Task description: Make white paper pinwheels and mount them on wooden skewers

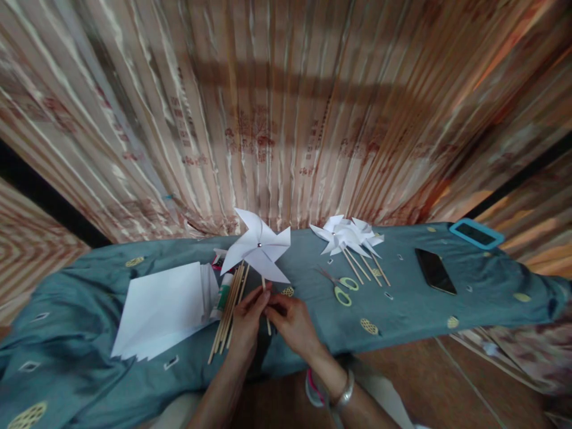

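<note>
A white paper pinwheel (255, 257) stands upright on a thin wooden stick, its blades spread around a small pin at the centre. My left hand (245, 319) is closed round the stick just below the blades. Fingers pinched, my right hand (292, 323) meets the same stick beside the left thumb; the fingertips are partly hidden. Several loose wooden sticks (229, 310) lie left of my left hand, by a green and white glue tube (222, 295). Scissors (343, 292) with light green handles rest right of my hands.
White paper sheets (163, 310) are stacked at the left. Several finished pinwheels (346, 235) lie bunched at the back. To the right are a black phone (435, 271) and a blue-framed device (477, 233). Green cloth (415, 316) covers the table, and a curtain (286, 119) hangs behind.
</note>
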Tool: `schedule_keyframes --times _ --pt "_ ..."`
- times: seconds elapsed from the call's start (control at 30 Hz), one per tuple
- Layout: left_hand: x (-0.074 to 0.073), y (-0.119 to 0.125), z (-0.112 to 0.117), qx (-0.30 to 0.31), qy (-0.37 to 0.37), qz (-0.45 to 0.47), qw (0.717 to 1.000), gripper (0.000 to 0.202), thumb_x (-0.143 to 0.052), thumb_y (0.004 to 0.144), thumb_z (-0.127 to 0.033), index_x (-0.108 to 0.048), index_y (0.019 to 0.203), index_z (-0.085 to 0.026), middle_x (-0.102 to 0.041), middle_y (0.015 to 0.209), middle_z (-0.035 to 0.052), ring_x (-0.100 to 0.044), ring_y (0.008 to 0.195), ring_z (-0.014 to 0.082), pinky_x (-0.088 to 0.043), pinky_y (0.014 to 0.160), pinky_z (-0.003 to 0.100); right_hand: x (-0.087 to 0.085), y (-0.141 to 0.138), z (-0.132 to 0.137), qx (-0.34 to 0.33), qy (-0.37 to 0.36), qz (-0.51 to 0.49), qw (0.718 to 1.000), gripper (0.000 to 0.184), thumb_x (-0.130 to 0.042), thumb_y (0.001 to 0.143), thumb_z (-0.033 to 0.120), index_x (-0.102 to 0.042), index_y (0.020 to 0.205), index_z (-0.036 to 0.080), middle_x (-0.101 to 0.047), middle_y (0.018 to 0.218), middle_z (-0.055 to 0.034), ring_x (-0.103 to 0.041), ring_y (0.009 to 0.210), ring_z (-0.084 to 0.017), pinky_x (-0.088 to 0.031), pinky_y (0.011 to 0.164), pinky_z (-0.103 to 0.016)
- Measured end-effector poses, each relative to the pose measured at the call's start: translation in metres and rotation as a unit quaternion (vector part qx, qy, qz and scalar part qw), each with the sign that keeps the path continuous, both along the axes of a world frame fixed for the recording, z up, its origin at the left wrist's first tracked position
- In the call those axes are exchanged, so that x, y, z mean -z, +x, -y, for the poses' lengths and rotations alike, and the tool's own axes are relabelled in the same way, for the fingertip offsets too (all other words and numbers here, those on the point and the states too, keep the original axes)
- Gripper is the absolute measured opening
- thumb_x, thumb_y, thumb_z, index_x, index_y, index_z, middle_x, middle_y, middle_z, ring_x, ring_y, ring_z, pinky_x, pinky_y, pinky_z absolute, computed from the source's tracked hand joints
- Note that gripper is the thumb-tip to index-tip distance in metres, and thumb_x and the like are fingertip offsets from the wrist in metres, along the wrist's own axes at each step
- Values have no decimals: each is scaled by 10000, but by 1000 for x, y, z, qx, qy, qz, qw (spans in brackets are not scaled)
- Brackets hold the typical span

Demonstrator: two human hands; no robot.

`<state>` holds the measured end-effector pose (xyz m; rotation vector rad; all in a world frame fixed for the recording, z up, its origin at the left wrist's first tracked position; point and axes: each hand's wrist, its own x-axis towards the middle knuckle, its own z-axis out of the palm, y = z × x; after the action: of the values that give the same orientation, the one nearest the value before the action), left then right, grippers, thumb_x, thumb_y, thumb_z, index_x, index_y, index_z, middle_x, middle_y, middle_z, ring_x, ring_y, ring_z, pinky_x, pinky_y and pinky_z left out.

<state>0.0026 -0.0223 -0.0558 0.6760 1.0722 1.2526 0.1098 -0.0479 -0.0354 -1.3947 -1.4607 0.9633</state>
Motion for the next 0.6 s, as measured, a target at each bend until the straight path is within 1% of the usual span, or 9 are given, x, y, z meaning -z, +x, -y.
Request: schedule_keyframes --times 0.1,0.2,0.27,0.33,0.4,0.47,0.53,0.57,0.6 --pt "-2 -1 -1 -11 -4 -18 1000 399 -865 516 -361 -783 859 -176 -777 896 78 -696 908 227 -519 864 316 -1 4 -1 12 -8 7 1000 149 -613 823 240 -755 815 195 -692 670 16 -579 598 -122 -414 582 -219" --pt "-4 -1 -2 -10 -3 -38 999 378 -866 487 -336 -788 821 -178 -781 903 83 -696 903 233 -523 855 322 -1 6 1 11 -9 25 1000 140 -618 840 236 -751 844 193 -710 697 6 -605 613 -128 -418 582 -218" --pt "-4 -2 -2 -7 0 -42 999 365 -864 482 -340 -789 804 -185 -782 901 80 -696 908 237 -523 855 325 -2 6 7 9 -5 64 998 150 -605 877 256 -746 879 203 -735 754 -11 -642 649 -142 -435 609 -226" --pt "-3 -5 -3 -6 0 -50 999 364 -858 492 -343 -791 817 -194 -783 902 73 -696 904 234 -520 852 323 -5 6 15 11 11 132 991 190 -578 917 292 -735 850 208 -741 767 -29 -666 678 -163 -453 637 -243" --pt "-2 -9 -3 -4 -2 -63 998 369 -848 518 -345 -792 851 -197 -783 900 67 -696 887 228 -516 850 322 -9 9 22 16 66 195 978 233 -550 940 304 -719 810 208 -732 747 -42 -676 700 -184 -476 664 -266" --pt "-1 -12 -2 2 0 -75 997 369 -842 533 -346 -792 862 -187 -782 873 66 -696 859 227 -512 850 327 -13 17 26 37 160 228 960 221 -522 953 283 -716 878 208 -736 792 -59 -682 759 -200 -506 727 -296" --pt "-3 -12 1 19 4 -85 996 356 -840 541 -340 -793 855 -180 -781 861 68 -695 859 234 -508 861 334 -18 30 23 94 252 240 933 238 -483 964 241 -689 1078 206 -743 960 -91 -680 893 -215 -518 847 -344" --pt "-4 -11 3 29 4 -89 996 345 -844 534 -337 -794 838 -181 -781 857 69 -695 865 239 -508 865 336 -20 38 20 135 277 249 918 291 -461 965 214 -649 1186 207 -721 1086 -113 -659 1008 -229 -502 921 -381" --pt "-6 -9 5 42 3 -93 995 336 -849 523 -337 -795 818 -185 -781 852 69 -696 876 246 -510 866 336 -22 46 16 175 290 262 904 358 -437 959 184 -595 1279 207 -669 1225 -134 -604 1148 -249 -469 992 -429"
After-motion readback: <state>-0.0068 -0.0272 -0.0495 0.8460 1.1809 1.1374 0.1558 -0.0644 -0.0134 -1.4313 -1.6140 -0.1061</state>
